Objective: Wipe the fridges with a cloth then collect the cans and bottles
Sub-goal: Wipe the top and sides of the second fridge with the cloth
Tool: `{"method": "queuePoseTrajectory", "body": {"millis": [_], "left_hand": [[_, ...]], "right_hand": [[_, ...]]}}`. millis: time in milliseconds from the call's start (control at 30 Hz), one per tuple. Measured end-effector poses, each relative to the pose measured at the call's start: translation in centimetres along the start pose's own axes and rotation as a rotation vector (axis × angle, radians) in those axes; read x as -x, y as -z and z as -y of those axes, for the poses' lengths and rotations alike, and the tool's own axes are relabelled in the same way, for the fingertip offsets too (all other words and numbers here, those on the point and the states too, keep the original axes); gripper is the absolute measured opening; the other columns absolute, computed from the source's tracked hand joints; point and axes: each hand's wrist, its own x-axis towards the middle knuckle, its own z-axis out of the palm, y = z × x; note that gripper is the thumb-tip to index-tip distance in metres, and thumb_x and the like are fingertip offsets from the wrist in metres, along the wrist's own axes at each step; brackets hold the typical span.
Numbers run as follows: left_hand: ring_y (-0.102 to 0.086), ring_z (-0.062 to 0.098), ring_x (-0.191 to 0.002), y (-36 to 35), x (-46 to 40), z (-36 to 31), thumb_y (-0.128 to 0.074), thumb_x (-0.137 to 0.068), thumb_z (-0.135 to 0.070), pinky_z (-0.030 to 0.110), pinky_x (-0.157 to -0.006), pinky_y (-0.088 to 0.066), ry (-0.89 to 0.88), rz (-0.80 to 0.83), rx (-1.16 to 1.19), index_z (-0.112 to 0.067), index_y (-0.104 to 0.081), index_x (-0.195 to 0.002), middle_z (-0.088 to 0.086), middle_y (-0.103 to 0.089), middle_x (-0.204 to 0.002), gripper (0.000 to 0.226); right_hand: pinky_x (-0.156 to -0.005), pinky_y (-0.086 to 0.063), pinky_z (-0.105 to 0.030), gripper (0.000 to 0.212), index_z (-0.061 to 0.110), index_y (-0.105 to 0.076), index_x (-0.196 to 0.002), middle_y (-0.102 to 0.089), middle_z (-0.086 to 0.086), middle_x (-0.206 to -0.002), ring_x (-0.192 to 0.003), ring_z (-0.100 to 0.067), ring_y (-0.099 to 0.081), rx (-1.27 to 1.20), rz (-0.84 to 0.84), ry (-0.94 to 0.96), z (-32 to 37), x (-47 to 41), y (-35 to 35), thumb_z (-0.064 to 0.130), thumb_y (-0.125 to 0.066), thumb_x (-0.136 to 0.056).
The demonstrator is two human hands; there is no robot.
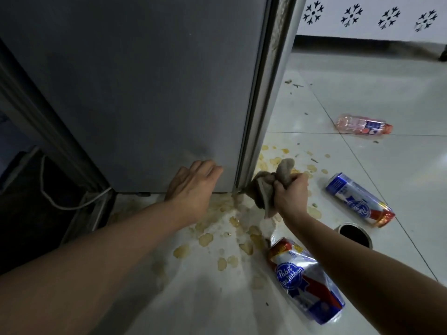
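Note:
A grey fridge [145, 93] fills the upper left, its bottom corner near the frame's middle. My left hand [193, 182] rests flat against the fridge's lower side with relaxed fingers. My right hand [290, 194] grips a bunched brown cloth [271, 182] held at the fridge's bottom corner edge. Two silver, blue and red cans lie on the floor: one [307, 281] under my right forearm, another [360, 200] to the right. A clear plastic bottle [362, 124] with an orange cap lies farther right.
Yellowish spill spots [227, 235] cover the white tiled floor [387, 165] around the fridge corner. A round floor drain [354, 234] sits between the cans. A white cable [55, 197] hangs in the dark gap at left. A patterned wall [362, 18] runs behind.

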Motion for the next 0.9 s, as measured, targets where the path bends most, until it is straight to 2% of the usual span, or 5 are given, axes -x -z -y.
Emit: {"method": "queuePoseTrajectory", "body": {"millis": [200, 300, 467, 700, 900], "left_hand": [[-0.037, 0.027, -0.132, -0.3, -1.1, -0.5, -0.027, -0.075, -0.008, 0.050, -0.105, -0.027, -0.169, -0.086, -0.161, -0.008, -0.050, -0.127, 0.012, -0.042, -0.141, 0.056], [-0.047, 0.031, -0.127, -0.9, -1.7, 0.2, -0.021, -0.072, -0.007, 0.059, -0.100, -0.033, -0.253, -0.111, -0.305, -0.004, -0.059, -0.119, 0.015, -0.051, -0.136, 0.061], [-0.033, 0.027, -0.137, -1.5, -2.5, 1.0, -0.049, -0.065, 0.006, 0.056, -0.106, -0.017, -0.249, -0.137, -0.438, -0.009, -0.051, -0.130, 0.008, -0.035, -0.150, 0.067], [0.016, 0.016, -0.143, -2.1, -2.3, 2.3, -0.050, -0.086, -0.003, 0.051, -0.105, 0.018, -0.195, -0.028, -0.555, -0.019, -0.009, -0.148, -0.004, 0.036, -0.146, 0.076], [0.014, 0.018, -0.143, -1.1, -2.5, 1.6, -0.047, -0.086, -0.002, 0.051, -0.100, 0.026, -0.182, -0.001, -0.550, -0.016, -0.001, -0.148, -0.001, 0.031, -0.150, 0.078]], "right_hand": [[-0.092, -0.050, -0.046, 0.052, 0.008, -0.030, -0.120, -0.041, -0.017, -0.123, -0.112, -0.032, -0.050, -0.217, 0.361, -0.220, -1.9, -1.1, -5.1, -0.001, -0.060, -0.078], [-0.093, -0.050, -0.037, 0.072, 0.012, -0.020, -0.128, -0.035, -0.014, -0.127, -0.114, -0.025, -0.044, -0.041, 0.495, -0.052, -3.2, -1.1, -5.4, -0.003, -0.064, -0.073], [-0.088, -0.045, -0.038, 0.066, 0.007, -0.029, -0.130, -0.041, -0.013, -0.122, -0.104, -0.024, -0.046, 0.241, 0.378, 0.252, -3.7, -1.7, -5.7, 0.006, -0.068, -0.076], [-0.072, -0.052, -0.049, 0.048, 0.010, -0.036, -0.112, -0.055, -0.012, -0.105, -0.086, -0.033, -0.058, 0.386, 0.284, 0.271, -3.6, -1.9, -6.5, 0.018, -0.068, -0.077], [-0.066, -0.053, -0.044, 0.045, 0.013, -0.039, -0.103, -0.060, -0.008, -0.092, -0.077, -0.026, -0.058, 0.329, 0.168, 0.239, -2.5, -1.2, -6.5, 0.017, -0.071, -0.071]]}}
